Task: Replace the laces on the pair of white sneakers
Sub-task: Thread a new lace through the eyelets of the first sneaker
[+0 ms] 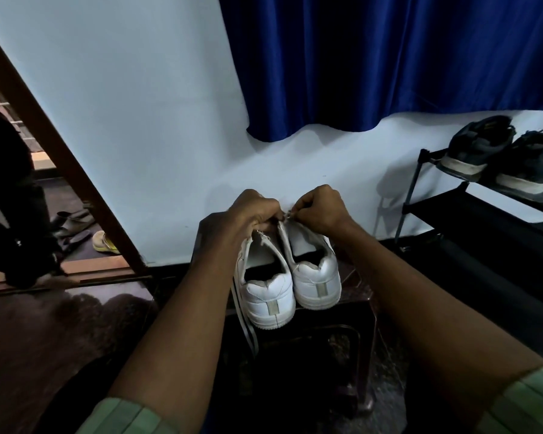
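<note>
Head view: two white sneakers (290,277) stand heels toward the camera on a dark stool (355,296). Beyond their tongues, left hand (253,211) and right hand (322,208) pinch a lace end, fingers curled narrow. One lace (243,321) dangles left of the sneakers; lacing looks mostly unfinished.

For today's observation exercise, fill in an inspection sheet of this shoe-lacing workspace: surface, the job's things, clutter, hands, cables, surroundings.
Surface: dark stool carrying both shoes, heels toward the camera.
Job's things: left sneaker and right sneaker side by side; a loose lace hangs down off the left one.
Clutter: nothing seen on the stool besides the shoes.
Hands: left hand and right hand closed at the front of the shoes, pinching something small between them; too small to identify.
Cables: nothing seen.
Surroundings: blue curtain, shoe rack with dark shoes, sandals by the doorway.
</note>
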`<action>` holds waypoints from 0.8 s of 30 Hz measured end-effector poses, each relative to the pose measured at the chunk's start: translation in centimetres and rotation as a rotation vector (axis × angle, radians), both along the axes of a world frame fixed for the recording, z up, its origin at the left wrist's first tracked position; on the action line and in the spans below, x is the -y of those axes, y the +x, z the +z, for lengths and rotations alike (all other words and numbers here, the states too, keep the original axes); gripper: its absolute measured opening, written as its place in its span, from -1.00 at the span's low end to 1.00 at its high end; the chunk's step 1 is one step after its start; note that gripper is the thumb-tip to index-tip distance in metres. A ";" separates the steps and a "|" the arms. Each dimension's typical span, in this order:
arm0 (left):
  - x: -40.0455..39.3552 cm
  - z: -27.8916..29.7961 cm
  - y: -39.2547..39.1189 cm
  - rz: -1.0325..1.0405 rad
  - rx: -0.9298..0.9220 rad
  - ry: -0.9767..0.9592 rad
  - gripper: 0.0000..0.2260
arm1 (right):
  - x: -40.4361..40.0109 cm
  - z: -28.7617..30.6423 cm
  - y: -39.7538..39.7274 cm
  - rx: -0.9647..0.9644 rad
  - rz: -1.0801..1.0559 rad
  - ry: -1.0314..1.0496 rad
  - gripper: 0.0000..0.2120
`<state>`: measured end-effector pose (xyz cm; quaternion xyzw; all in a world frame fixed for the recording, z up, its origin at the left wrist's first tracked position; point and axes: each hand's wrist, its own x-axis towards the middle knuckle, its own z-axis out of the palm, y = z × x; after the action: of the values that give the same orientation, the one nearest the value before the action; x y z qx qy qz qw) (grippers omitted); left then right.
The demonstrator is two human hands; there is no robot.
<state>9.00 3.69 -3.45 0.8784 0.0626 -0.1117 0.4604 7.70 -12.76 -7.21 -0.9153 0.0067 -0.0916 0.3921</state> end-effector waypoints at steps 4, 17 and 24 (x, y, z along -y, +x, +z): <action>0.0 -0.5 -0.3 -0.033 0.017 -0.124 -0.83 | -0.2 -0.2 0.0 0.005 -0.026 0.065 -0.89; 0.9 -1.1 0.1 -0.089 0.260 0.526 -0.85 | 1.1 0.5 0.7 -0.044 0.105 -0.033 -0.87; 0.1 0.0 0.7 0.203 -0.022 -0.715 -0.78 | 1.7 0.9 0.7 -0.011 0.078 -0.041 -0.90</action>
<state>9.74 3.59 -3.42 0.6502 0.1116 -0.0898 0.7461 8.39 -14.46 -6.31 -0.9232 -0.0286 -0.0713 0.3766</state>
